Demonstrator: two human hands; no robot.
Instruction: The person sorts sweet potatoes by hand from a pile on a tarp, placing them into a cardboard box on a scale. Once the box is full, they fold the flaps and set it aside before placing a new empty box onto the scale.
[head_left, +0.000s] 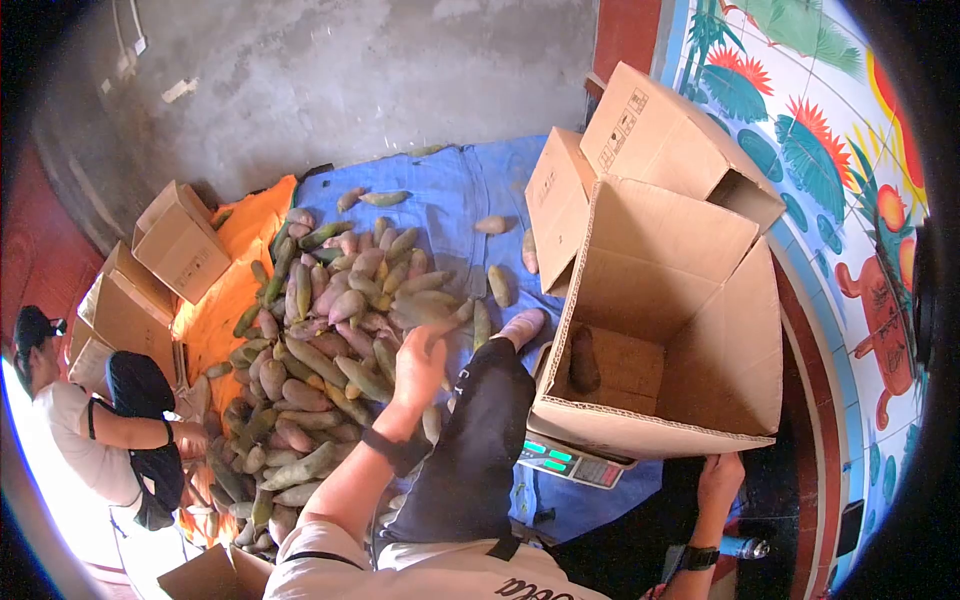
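Note:
My left hand (418,372) is over the right edge of a large pile of long green and pinkish-brown vegetables (335,345). Its fingers are curled round one long vegetable (432,312), which is blurred. Low on the right, my right hand (720,483) is at the bottom edge of a tall open cardboard box (700,400), its fingers partly hidden beneath the cardboard. Inside that box lies one dark, long vegetable (584,362). A digital scale (570,462) with lit green displays sits under the box.
A blue sheet (440,180) and an orange sheet (225,310) cover the floor. More cardboard boxes stand behind the open one (650,130) and at the left (180,240). Another person (110,430) crouches at the pile's left side. A painted tile wall (800,150) bounds the right.

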